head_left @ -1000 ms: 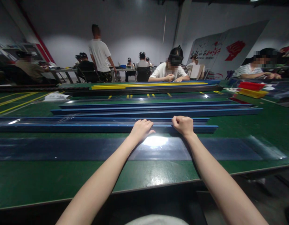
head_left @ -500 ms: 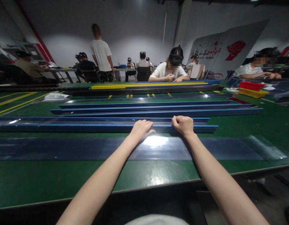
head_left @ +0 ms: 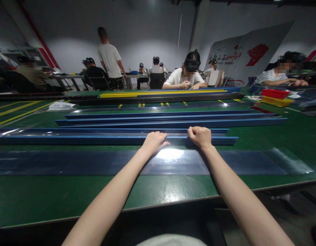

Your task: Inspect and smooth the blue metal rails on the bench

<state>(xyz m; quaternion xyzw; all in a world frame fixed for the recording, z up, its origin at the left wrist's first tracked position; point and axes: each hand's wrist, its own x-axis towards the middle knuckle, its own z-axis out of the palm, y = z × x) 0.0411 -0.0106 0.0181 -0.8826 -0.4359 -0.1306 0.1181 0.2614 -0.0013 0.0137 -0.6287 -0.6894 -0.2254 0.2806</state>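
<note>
A long blue channel strip with raised edges lies across the table. Fingers of my left hand curl over its near edge, the thumb sticking out to the right. A short way to the right, my right hand is closed in a fist over the same edge; its fingertips are hidden. Clear film shines inside the channel towards the left. Between the channel and me, a wide transparent plastic strip lies flat under my wrists and forearms.
Several more blue channels lie just beyond. Yellow strips and dark ones are stacked farther back. Red and yellow trays stand at right. A person sits across the green table; others work behind.
Both hands stay where they were on the channel. Glints on the clear film at the channel's left end have shifted. The standing person in the background leans slightly left.
</note>
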